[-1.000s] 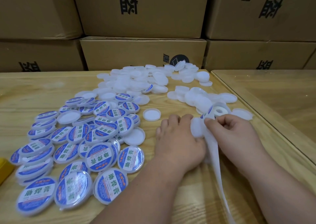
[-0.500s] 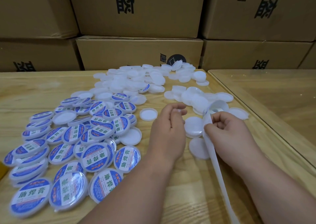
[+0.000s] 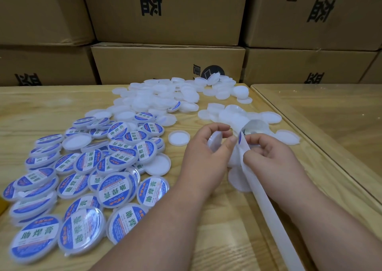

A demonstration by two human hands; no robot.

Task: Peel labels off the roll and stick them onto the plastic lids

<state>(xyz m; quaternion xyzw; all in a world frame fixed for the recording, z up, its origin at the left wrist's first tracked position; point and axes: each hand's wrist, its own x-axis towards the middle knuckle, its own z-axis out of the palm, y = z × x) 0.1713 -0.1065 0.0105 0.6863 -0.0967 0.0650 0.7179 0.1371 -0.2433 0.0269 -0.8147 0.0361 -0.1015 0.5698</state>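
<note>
We are seeing a pale wood-grain table [image 3: 51, 109], a second glass-topped table [image 3: 330, 113] butting against its right edge, brown cardboard boxes [image 3: 165, 12] stacking behind as a wall, black printed characters showing, soft even light falling.

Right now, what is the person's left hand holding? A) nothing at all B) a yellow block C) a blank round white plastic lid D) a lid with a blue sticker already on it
C: the left hand curls its fingers round a blank round white plastic lid, lifted off the wooden table, with no blue label on it.
</note>
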